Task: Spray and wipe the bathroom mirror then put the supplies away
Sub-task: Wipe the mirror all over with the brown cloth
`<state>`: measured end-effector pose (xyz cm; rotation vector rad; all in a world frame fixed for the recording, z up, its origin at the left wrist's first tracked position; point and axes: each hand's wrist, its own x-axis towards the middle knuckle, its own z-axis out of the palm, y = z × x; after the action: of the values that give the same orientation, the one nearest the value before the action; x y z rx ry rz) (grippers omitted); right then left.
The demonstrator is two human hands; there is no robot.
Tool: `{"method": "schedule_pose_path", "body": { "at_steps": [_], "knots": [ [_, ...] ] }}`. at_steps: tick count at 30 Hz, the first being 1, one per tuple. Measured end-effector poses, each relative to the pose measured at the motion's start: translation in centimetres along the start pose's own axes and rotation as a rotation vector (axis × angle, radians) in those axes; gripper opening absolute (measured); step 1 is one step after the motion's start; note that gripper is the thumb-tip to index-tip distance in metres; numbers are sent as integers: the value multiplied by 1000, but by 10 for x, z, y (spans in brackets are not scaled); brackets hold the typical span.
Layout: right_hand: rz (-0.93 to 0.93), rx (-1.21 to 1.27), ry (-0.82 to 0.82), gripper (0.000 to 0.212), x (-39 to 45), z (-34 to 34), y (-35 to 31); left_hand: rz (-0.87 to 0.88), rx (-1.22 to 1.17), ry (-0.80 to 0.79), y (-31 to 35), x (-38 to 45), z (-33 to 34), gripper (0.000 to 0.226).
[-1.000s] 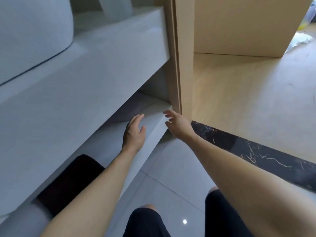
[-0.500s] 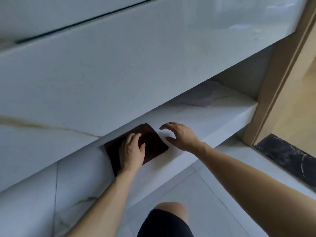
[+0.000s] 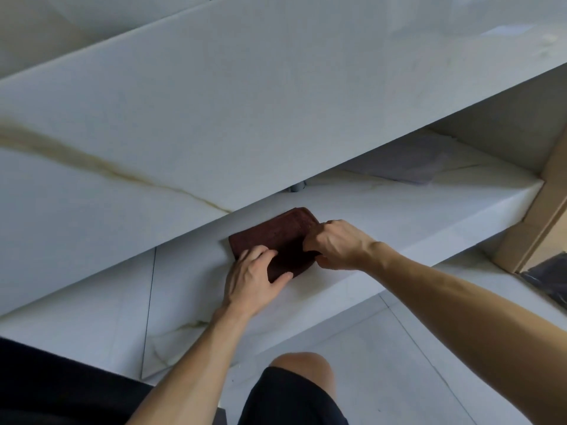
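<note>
While the person crouched low, a bare knee (image 3: 302, 365) above dark shorts (image 3: 291, 400) filled the nearest part of the view over pale grey floor tiles (image 3: 399, 363). Beyond it ran a white marble lower shelf (image 3: 414, 216) with faint tan veins. On that shelf, near its front edge, lay a folded dark brown cloth (image 3: 276, 237). The left hand (image 3: 251, 280) rested flat on the cloth's near-left end, fingers spread and the thumb against its front edge. The right hand (image 3: 336, 243) was curled around the cloth's right edge, pinching it. Farther back on the shelf lay a thin translucent sheet (image 3: 408, 162), and a small grey pipe stub (image 3: 297, 188) showed under the overhang. Above stretched the thick white vanity counter (image 3: 245, 102), crossed by a long tan vein. At far right stood a light wooden door frame (image 3: 534, 228) over a dark threshold strip (image 3: 549, 271).
</note>
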<state>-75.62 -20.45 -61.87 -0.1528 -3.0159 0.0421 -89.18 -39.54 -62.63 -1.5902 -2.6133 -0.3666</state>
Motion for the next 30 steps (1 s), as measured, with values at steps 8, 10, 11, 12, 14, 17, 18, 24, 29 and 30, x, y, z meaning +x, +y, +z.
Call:
{"method": "schedule_pose_path", "body": {
  "at_steps": [8, 10, 11, 12, 14, 17, 18, 24, 29, 30],
  "knots": [
    [76, 83, 75, 15, -13, -11, 1, 9, 100, 118, 16, -13, 10, 57],
    [87, 100, 87, 14, -18, -15, 0, -19, 95, 138, 21, -14, 14, 55],
    [88, 110, 100, 13, -20, -16, 0, -27, 94, 143, 23, -14, 15, 53],
    [88, 116, 113, 14, -22, -17, 1, -27, 100, 147, 25, -13, 17, 51],
    [88, 120, 145, 19, -27, -16, 0, -23, 105, 140, 27, -12, 18, 48],
    [86, 134, 206, 22, -34, -11, -2, -21, 103, 130, 23, -14, 18, 46],
    [87, 150, 212, 21, -35, -10, -3, -21, 101, 137, 22, -15, 18, 43],
    [107, 299, 187, 17, -40, -10, -4, -91, 78, 185, 44, -19, 4, 18],
    [91, 229, 192, 14, -71, -34, 1, -86, 30, 154, 76, -23, 0, 10],
    [86, 189, 184, 16, -80, -38, 4, -69, 25, 134, 83, -23, 2, 12]
  ]
}}
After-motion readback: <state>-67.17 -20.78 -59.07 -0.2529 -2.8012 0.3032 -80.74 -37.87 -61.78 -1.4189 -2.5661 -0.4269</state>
